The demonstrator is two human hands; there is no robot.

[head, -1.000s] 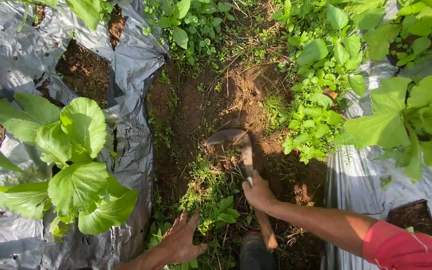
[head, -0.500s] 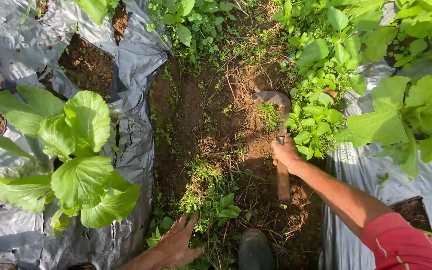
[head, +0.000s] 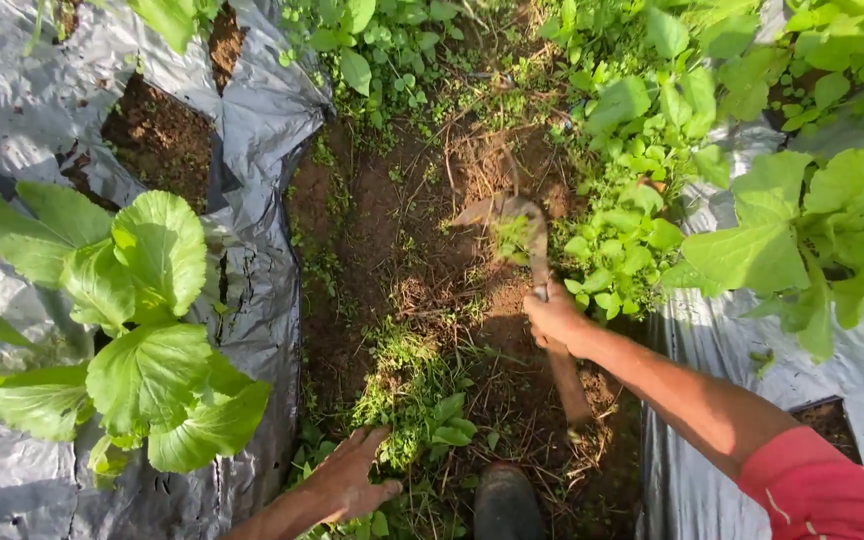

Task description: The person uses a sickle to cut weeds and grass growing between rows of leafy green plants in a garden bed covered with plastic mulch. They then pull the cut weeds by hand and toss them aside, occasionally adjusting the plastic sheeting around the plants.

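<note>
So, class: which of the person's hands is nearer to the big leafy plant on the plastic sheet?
Left. The left hand rests on weeds just right of the leafy plant; the right hand grips the hoe farther right.

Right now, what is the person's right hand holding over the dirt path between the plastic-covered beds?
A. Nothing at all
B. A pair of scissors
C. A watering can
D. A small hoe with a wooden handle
D. The right hand grips the wooden handle of a small hoe, whose curved metal blade is at the soil beside the weeds.
</note>
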